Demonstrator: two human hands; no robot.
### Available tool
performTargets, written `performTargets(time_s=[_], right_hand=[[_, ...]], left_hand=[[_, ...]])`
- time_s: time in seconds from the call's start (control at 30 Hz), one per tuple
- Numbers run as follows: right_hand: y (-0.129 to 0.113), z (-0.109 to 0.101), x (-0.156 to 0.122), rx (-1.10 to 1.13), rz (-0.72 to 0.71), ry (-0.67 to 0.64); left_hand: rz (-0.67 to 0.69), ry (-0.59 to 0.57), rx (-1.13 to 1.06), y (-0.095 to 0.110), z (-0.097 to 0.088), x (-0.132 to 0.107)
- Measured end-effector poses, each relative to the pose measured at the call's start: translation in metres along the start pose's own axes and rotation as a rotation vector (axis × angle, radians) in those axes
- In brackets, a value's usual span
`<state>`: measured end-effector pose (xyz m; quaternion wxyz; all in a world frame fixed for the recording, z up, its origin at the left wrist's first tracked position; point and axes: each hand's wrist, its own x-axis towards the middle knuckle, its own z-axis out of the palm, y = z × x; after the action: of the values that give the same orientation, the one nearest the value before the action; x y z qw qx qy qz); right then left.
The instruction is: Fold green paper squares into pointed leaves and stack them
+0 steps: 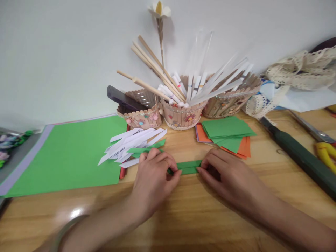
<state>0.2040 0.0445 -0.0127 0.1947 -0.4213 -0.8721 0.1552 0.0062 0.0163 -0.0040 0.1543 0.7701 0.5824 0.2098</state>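
A narrow folded strip of green paper (189,167) lies flat on the wooden table (183,217). My left hand (154,180) pinches its left end with curled fingers. My right hand (225,176) presses on its right end, fingers closed on it. Just behind my left hand lies a pile of folded white paper strips (131,143) with a folded green piece (147,149) among them.
A large green sheet (70,154) lies at left. Green and orange squares (227,134) are stacked behind the right hand. Three stick-built baskets (181,115) hold sticks, rolled paper and a phone (122,98). A dark knife-like tool (301,157), scissors (325,150) and lace (296,75) sit at right.
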Motion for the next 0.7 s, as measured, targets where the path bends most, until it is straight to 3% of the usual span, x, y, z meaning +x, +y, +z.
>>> performTargets(time_s=[0.3,0.47,0.6,0.7], right_hand=[[0.0003,-0.0003,-0.001,-0.05,-0.011,0.015],[0.0013,-0.0016,-0.0016,-0.016,-0.145,0.004],[0.0043,-0.0027,-0.0039,-0.023,-0.197,0.028],[0.006,-0.0074,-0.0056,-0.113,-0.257,0.025]], left_hand=[[-0.046,-0.089,0.104,0.0003,-0.0022,0.0009],[-0.064,-0.108,0.106,0.0,-0.0032,-0.0001],[0.047,-0.086,0.121,-0.0019,-0.0025,-0.0032],[0.21,0.036,0.18,-0.0055,-0.0022,-0.0064]])
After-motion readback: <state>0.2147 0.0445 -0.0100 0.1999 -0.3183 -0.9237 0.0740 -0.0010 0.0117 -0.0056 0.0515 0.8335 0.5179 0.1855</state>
